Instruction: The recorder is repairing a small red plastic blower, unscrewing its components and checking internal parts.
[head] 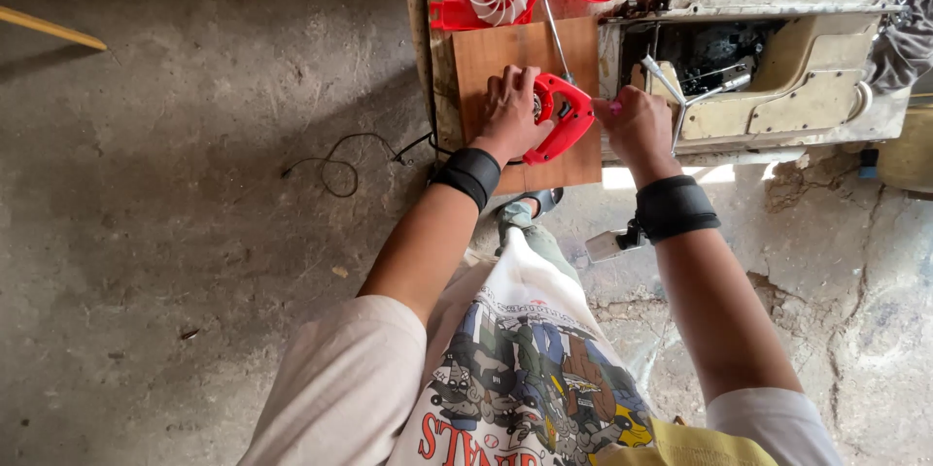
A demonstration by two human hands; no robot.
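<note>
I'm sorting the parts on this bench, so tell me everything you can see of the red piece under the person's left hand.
The red plastic housing piece is glossy, curved like a ring with a thicker outer rim. It lies on a brown wooden board. The left hand presses on its left side, covering part of it; the right hand meets its right edge. A metal part shows dimly inside.

blower housing (564, 116) on board (505, 53), screwdriver (557, 38) behind

Both hands (left (509, 112), right (634, 124)) extended forward, fingers curled, wrists banded.
</note>
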